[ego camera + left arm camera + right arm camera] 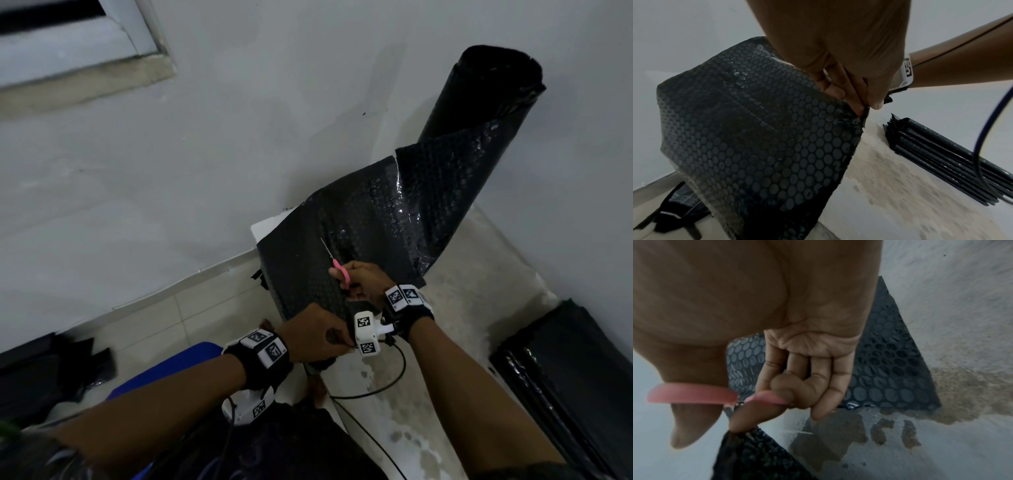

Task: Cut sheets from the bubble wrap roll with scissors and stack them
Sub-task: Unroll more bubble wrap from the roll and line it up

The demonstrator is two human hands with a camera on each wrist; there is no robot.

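We're pinching the near edge of the black bubble wrap sheet (342, 240) w/ our left hand (317, 334), thumb & fingers pressed together. Our right hand (363, 279) is gripping the pink scissors (337, 265), fingers thru the loops, blades pointing up the sheet. The roll (479, 102) is standing against the wall; cut sheets (575, 370) are lying on the floor at right.

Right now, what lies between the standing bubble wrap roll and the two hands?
The head view shows the unrolled black sheet running from the roll to both hands: left hand pinches its edge; right hand holds pink scissors.
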